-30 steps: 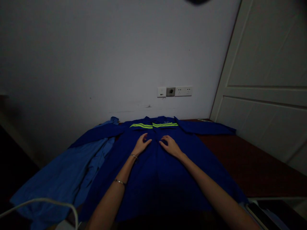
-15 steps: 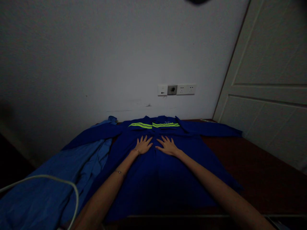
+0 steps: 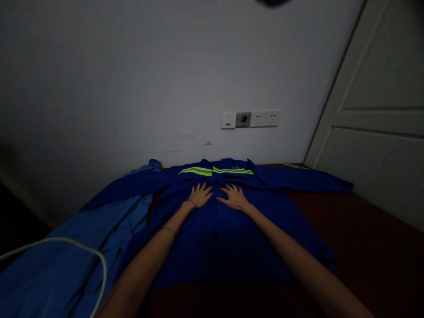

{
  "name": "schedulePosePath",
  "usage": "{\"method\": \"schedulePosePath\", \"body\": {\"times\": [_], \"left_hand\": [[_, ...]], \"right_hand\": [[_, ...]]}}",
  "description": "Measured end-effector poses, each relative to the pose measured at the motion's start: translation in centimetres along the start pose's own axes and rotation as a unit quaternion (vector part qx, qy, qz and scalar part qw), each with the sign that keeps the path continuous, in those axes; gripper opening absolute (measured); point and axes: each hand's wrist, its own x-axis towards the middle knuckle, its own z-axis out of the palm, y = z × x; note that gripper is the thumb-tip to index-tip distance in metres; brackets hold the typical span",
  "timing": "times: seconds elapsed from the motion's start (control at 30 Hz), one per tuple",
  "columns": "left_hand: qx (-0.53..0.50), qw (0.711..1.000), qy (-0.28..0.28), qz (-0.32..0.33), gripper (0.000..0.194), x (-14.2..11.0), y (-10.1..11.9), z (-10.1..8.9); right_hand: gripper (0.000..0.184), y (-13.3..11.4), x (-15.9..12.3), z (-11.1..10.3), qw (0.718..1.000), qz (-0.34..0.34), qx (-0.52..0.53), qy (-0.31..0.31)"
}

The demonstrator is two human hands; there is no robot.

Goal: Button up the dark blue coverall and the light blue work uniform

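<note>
The left hand (image 3: 200,196) and right hand (image 3: 234,197) rest splayed on the jacket's (image 3: 217,238) front, gripping nothing, their spread fingers seemingly keeping it flat.

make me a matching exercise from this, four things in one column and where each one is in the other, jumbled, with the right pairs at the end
Column one
1. left hand
2. lighter blue garment
3. white cable
4. double socket plate

Column two
A. partly under a dark blue sleeve
B. mounted on the wall
C. spread over the dark blue jacket, below its yellow-green stripes
D. curving through the picture's lower left corner

Right pairs: 1-C, 2-A, 3-D, 4-B
</note>
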Motion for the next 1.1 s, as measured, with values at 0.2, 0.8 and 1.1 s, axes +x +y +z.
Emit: {"method": "schedulePosePath", "body": {"times": [0.2, 0.8, 1.1], "left_hand": [[0.061, 0.995, 0.07, 0.028, 0.052, -1.2, 1.7, -1.2], [-0.422, 0.873, -0.217, -0.114, 0.023, -10.6, 7.0, -4.3], [-0.502, 0.826, -0.203, -0.154, 0.021, -11.0, 7.9, -3.2]], "right_hand": [[0.022, -1.7, -1.5, -1.4, 0.987, -0.052, 0.059, 0.143], [0.027, -5.7, -6.9, -3.0, 0.968, -0.028, 0.231, -0.098], [0.025, -4.5, -6.0, -2.8, 0.955, -0.031, 0.259, -0.143]]}}
